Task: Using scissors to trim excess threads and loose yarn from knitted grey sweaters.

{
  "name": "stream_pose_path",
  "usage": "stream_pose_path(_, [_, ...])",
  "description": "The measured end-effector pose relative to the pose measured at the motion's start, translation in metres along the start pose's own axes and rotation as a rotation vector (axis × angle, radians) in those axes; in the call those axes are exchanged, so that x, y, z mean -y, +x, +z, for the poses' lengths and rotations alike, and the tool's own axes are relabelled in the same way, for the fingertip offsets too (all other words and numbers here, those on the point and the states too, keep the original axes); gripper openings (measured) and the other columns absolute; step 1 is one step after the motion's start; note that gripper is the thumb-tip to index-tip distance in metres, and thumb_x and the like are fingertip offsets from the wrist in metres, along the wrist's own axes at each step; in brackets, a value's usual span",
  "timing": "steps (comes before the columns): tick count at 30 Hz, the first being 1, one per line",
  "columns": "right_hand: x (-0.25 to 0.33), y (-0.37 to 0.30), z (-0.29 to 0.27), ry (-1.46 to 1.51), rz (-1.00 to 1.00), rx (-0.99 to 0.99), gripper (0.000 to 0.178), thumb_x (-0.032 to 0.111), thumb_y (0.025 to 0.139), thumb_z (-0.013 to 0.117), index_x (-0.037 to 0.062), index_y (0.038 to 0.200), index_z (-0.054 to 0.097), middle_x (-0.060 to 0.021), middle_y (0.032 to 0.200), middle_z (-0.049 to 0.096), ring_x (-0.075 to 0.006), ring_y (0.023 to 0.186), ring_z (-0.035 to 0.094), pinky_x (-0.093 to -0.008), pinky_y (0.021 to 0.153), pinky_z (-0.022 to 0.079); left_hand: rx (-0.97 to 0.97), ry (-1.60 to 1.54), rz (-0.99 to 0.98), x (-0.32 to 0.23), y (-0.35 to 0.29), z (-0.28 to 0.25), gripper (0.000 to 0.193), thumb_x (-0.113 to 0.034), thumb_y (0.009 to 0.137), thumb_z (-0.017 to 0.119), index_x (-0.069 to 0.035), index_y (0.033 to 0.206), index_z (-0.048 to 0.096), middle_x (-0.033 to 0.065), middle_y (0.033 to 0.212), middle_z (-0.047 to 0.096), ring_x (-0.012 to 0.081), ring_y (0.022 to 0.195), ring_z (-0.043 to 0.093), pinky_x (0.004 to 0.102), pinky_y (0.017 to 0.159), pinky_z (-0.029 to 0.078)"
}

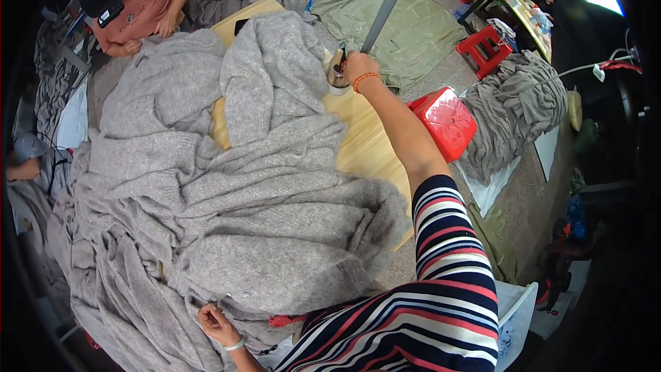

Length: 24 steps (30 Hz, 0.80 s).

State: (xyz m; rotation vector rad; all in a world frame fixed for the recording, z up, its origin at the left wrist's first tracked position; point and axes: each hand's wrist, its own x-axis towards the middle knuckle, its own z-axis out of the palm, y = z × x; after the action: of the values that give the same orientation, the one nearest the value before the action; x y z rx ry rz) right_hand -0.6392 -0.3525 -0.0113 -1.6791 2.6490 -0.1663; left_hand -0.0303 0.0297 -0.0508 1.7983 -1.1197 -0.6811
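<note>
Grey knit garments (261, 200) lie heaped and folded across the wooden table in front of me. My right arm is stretched far forward, and my right hand (361, 69) is at a small clear jar (338, 85) of upright tools by the table's far right edge. Its fingers are curled closed beside the tools; what they grip is hidden. At the near edge of the knitwear is my left hand (217, 324), its fingers bent and pinched together. Whatever may be between them is too small to make out.
The bare wooden tabletop (368, 138) shows right of the garments. A red stool (444, 124) stands beside it, near a grey knit bundle (520, 107). A metal pole (391, 5) rises beyond the jar. Across the table sits a person in a pink shirt (141, 3); another person's hand (24, 169) is far left.
</note>
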Motion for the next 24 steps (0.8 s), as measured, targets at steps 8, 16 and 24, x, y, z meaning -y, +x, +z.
stream_pose_path(8, [0.000, 0.000, -0.013, -0.086, -0.076, 0.043, 0.027, 0.026, 0.086, 0.068, 0.0051, 0.102, 0.069, -0.0175, 0.100, 0.074, -0.0316, 0.095, 0.073, -0.0407, 0.080, 0.059, 0.015, -0.045, -0.039, -0.010, -0.002, 0.008, 0.009, -0.009, 0.099, 0.060, -0.003, 0.094, 0.057, 0.0027, 0.079, 0.058, 0.0105, 0.072, 0.053, 0.0240, 0.070, 0.044])
stream_pose_path(16, [-0.019, -0.004, -0.007, -0.171, -0.381, -0.103, 0.028, 0.027, 0.085, 0.070, 0.0040, 0.099, 0.062, -0.0171, 0.096, 0.071, -0.0334, 0.089, 0.071, -0.0432, 0.077, 0.057, 0.023, -0.071, -0.027, 0.007, -0.008, 0.012, 0.013, -0.011, 0.100, 0.059, -0.002, 0.092, 0.055, 0.0018, 0.078, 0.055, 0.0085, 0.068, 0.048, 0.0227, 0.064, 0.040])
stream_pose_path(24, [-0.020, -0.066, -0.087, 0.271, -0.521, -0.222, 0.023, 0.014, 0.089, 0.067, 0.0024, 0.108, 0.070, -0.0171, 0.084, 0.070, -0.0252, 0.076, 0.069, -0.0382, 0.069, 0.055, 0.021, -0.014, 0.080, 0.009, -0.015, -0.001, 0.014, -0.014, 0.101, 0.058, -0.003, 0.094, 0.057, 0.0001, 0.082, 0.054, 0.0086, 0.072, 0.048, 0.0240, 0.067, 0.042])
